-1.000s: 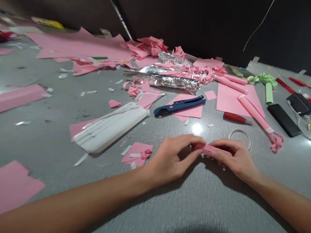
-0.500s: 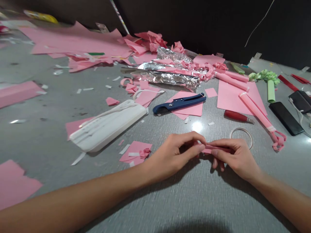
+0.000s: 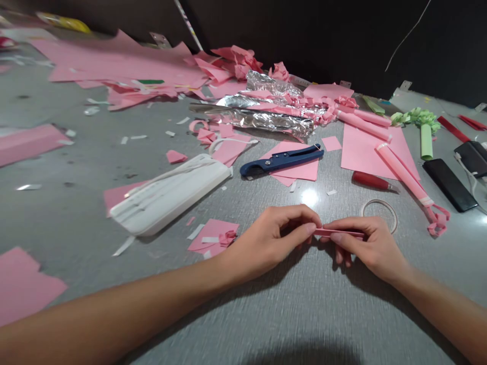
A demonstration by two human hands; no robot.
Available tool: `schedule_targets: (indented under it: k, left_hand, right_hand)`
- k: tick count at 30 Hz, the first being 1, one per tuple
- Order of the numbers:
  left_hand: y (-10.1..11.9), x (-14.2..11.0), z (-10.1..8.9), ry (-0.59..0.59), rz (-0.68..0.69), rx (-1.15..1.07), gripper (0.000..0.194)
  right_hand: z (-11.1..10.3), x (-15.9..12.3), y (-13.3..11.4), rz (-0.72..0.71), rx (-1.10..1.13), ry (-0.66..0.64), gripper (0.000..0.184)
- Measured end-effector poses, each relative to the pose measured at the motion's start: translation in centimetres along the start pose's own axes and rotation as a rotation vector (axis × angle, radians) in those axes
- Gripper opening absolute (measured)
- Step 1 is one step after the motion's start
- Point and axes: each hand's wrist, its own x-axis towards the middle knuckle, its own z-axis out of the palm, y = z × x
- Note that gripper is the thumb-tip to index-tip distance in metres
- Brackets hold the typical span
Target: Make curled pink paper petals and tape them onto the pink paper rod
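Note:
My left hand (image 3: 279, 238) and my right hand (image 3: 367, 246) meet low over the table, pinching a narrow piece of pink paper (image 3: 330, 232) between thumbs and fingers. The paper lies nearly level, seen edge-on; my fingers cover both its ends. Just behind my right hand lies a roll of thin white tape (image 3: 391, 213). A red-handled tool (image 3: 373, 181) with a short metal tip rests beyond it. Left of my left hand, a pink paper square (image 3: 207, 228) carries white tape bits and a crumpled pink piece (image 3: 227, 237).
A white power strip (image 3: 171, 197) lies to the left, with blue-handled scissors or cutters (image 3: 281, 161) behind my hands. Rolled pink paper tubes (image 3: 403, 175), a black phone (image 3: 450, 185) and a green paper tube (image 3: 426, 142) are on the right. Crumpled foil (image 3: 262, 121) sits farther back.
The pink paper between my hands now looks narrower and more edge-on, as if folded or turned. My hands have barely moved.

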Motion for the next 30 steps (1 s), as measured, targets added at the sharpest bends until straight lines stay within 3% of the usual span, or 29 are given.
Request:
schedule_targets:
  k: [16, 30]
  left_hand:
    - [-0.25, -0.04, 0.11, -0.043, -0.060, -0.022, 0.027]
    - [-0.78, -0.18, 0.64, 0.035, -0.058, 0.115, 0.029]
  right_hand:
    - [0.36, 0.09, -0.24, 0.027, 0.024, 0.015, 0.042]
    - [0.61, -0.19, -0.43, 0.116, 0.004, 0.032, 0.023]
